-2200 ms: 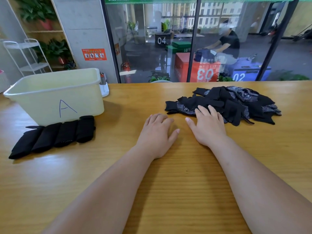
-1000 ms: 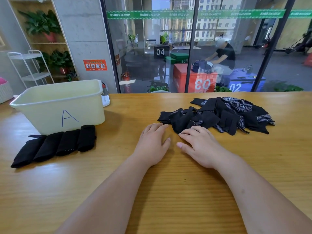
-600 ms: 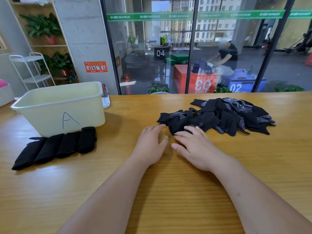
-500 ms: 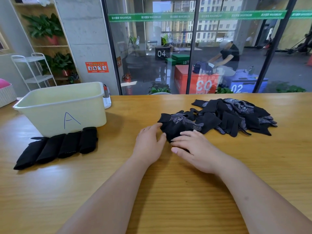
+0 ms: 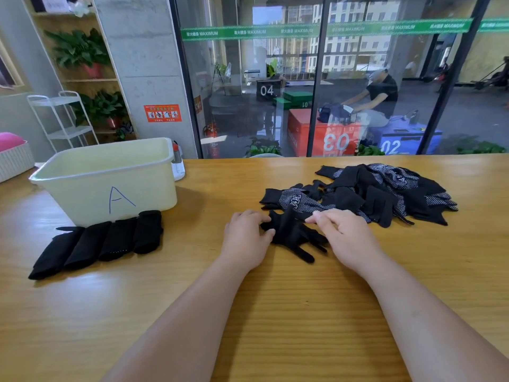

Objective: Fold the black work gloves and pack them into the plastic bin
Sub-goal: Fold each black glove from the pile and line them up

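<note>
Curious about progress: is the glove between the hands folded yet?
Unfolded: the glove lies open on the table, fingers splayed, left hand and right hand pinching its upper part.

1. A person's left hand (image 5: 245,241) and right hand (image 5: 347,238), both bare, seen from a head-worn camera.
2. The left forearm (image 5: 192,312) and right forearm (image 5: 429,321) are also bare, uncovered from the wrists to the bottom edge of the frame.
3. Both arms look broad and smooth, widening toward the camera.
4. The hands are full and rounded, with soft knuckles and short fingers.
5. Fingernails (image 5: 316,214) on the right hand are short and pale, with a slight shine.
6. Upper arms and shoulders lie outside the frame, so clothing higher up cannot be told.
</note>
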`<control>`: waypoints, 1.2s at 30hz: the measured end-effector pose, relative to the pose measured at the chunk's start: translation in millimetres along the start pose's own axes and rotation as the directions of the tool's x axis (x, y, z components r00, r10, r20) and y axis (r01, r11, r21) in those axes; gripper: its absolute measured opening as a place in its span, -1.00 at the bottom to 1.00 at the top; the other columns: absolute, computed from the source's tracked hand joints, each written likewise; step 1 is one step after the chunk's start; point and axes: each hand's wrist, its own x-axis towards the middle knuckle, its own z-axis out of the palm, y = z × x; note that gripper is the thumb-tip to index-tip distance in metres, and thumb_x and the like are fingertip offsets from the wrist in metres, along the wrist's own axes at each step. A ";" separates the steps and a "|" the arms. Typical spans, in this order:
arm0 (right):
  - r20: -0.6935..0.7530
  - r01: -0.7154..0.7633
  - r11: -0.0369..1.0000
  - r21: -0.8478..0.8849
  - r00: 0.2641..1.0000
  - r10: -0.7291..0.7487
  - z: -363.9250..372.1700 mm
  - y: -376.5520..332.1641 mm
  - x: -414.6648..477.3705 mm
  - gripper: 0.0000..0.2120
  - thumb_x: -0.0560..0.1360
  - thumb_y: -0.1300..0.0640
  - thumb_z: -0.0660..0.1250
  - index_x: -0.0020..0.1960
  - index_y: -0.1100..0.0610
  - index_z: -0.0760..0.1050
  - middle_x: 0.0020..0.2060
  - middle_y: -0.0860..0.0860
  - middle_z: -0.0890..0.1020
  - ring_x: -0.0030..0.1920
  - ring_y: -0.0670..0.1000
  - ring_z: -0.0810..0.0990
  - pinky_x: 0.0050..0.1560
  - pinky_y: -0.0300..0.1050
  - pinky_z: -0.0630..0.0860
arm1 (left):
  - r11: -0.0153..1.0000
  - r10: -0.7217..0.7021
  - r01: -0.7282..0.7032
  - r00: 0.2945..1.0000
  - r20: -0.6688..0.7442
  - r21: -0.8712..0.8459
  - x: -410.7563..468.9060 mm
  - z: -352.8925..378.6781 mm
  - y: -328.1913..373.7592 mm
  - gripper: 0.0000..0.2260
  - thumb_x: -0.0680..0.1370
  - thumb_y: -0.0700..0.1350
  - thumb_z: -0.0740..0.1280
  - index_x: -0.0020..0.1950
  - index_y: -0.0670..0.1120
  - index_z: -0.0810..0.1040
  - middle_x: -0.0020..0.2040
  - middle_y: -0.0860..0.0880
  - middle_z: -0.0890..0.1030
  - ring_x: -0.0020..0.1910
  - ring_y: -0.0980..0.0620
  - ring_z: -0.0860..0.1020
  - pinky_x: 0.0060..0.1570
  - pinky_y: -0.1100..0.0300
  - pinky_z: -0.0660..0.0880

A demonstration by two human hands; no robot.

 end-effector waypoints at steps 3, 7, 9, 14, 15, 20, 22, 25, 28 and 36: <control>-0.073 -0.036 0.997 0.061 0.996 0.041 -1.7 3.4 0.5 -0.60 0.73 -0.21 0.12 0.14 -0.16 0.72 0.06 -0.25 0.68 0.20 -0.12 0.55 0.21 -0.07 0.44 | 0.958 -0.092 0.075 0.995 -0.050 -0.276 -2.3 -8.0 -0.3 -0.83 0.61 0.09 0.47 0.15 0.07 0.73 0.07 0.16 0.70 0.10 0.12 0.63 0.15 0.15 0.56; -0.116 -0.052 0.991 0.122 0.991 0.066 -1.8 4.2 0.3 -0.60 0.73 -0.20 0.13 0.12 -0.12 0.73 0.01 -0.25 0.70 0.14 -0.16 0.60 0.16 -0.08 0.50 | 0.918 -0.178 0.138 0.981 -0.075 -0.373 -3.9 -13.6 2.5 -0.98 0.58 0.02 0.53 -0.03 0.13 0.72 -0.12 0.17 0.72 -0.08 0.16 0.67 -0.05 0.19 0.59; -0.117 -0.053 0.989 0.137 0.991 0.070 0.0 6.1 1.1 -0.61 0.72 -0.21 0.14 0.11 -0.13 0.73 0.00 -0.26 0.71 0.15 -0.19 0.61 0.18 -0.10 0.51 | 0.919 -0.180 0.151 0.982 -0.048 -0.365 -4.6 -14.0 5.4 -0.88 0.56 0.03 0.56 0.05 0.13 0.69 -0.04 0.18 0.70 -0.09 0.21 0.66 -0.09 0.23 0.57; -0.097 -0.071 0.989 0.132 0.992 0.084 3.4 10.9 2.1 -0.61 0.72 -0.24 0.14 0.10 -0.14 0.72 0.00 -0.26 0.72 0.13 -0.20 0.62 0.17 -0.12 0.53 | 0.982 -0.150 0.154 0.988 0.048 -0.106 2.2 -11.2 18.2 -0.53 0.61 0.08 0.48 0.48 0.00 0.51 0.25 0.04 0.64 0.21 0.01 0.59 0.14 0.16 0.50; -0.093 -0.075 0.988 0.132 0.992 0.087 3.5 11.6 1.8 -0.60 0.72 -0.24 0.14 0.10 -0.15 0.72 0.00 -0.26 0.73 0.13 -0.20 0.62 0.16 -0.12 0.53 | 0.983 -0.164 0.169 0.984 0.062 -0.078 5.1 -10.4 21.3 -0.52 0.61 0.01 0.47 0.51 -0.02 0.50 0.26 0.02 0.65 0.26 -0.04 0.59 0.20 0.11 0.53; -0.091 -0.077 0.987 0.141 0.992 0.091 2.1 11.1 1.0 -0.60 0.71 -0.25 0.14 0.10 -0.14 0.72 0.00 -0.25 0.73 0.11 -0.23 0.62 0.11 -0.16 0.51 | 0.957 -0.261 0.278 0.949 0.179 -0.078 20.4 -11.5 26.6 -0.56 0.49 -0.16 0.47 0.38 0.02 0.59 0.07 0.04 0.69 0.14 -0.13 0.64 0.27 -0.08 0.57; -0.091 -0.077 0.987 0.143 0.992 0.090 1.2 11.3 1.5 -0.60 0.71 -0.25 0.13 0.10 -0.15 0.72 -0.01 -0.25 0.73 0.10 -0.24 0.62 0.09 -0.18 0.50 | 0.965 -0.218 0.239 0.961 0.172 -0.106 22.8 -17.3 23.3 -0.85 0.50 -0.16 0.49 0.04 0.00 0.63 -0.12 0.05 0.64 -0.06 -0.10 0.63 0.12 0.05 0.59; -0.084 -0.076 0.987 0.142 0.993 0.088 1.4 10.6 2.6 -0.59 0.71 -0.27 0.12 0.09 -0.16 0.71 -0.01 -0.27 0.73 0.09 -0.25 0.61 0.06 -0.22 0.49 | 0.948 -0.140 0.176 0.979 0.150 -0.264 21.5 -34.1 19.4 -0.84 0.57 -0.10 0.51 -0.12 -0.16 0.65 -0.28 0.01 0.55 -0.28 -0.01 0.47 -0.15 0.11 0.47; -0.087 -0.070 0.988 0.138 0.993 0.082 2.4 8.6 3.8 -0.59 0.71 -0.26 0.13 0.09 -0.15 0.72 -0.02 -0.26 0.72 0.08 -0.26 0.61 0.03 -0.24 0.49 | 0.877 -0.114 0.169 0.983 0.147 -0.450 20.9 -62.7 25.3 -0.92 0.63 -0.11 0.48 -0.05 -0.04 0.71 -0.11 -0.04 0.73 -0.11 0.01 0.65 0.02 -0.01 0.67; -0.083 -0.061 0.992 0.111 0.994 0.070 2.7 6.9 2.9 -0.55 0.71 -0.29 0.10 0.10 -0.15 0.73 -0.02 -0.24 0.74 0.08 -0.20 0.63 0.10 -0.11 0.54 | 0.975 0.022 -0.101 0.930 -0.368 -0.197 39.3 -132.0 47.6 -0.79 0.72 -0.04 0.34 0.33 0.13 0.65 0.06 0.20 0.65 0.09 0.14 0.60 0.08 0.17 0.54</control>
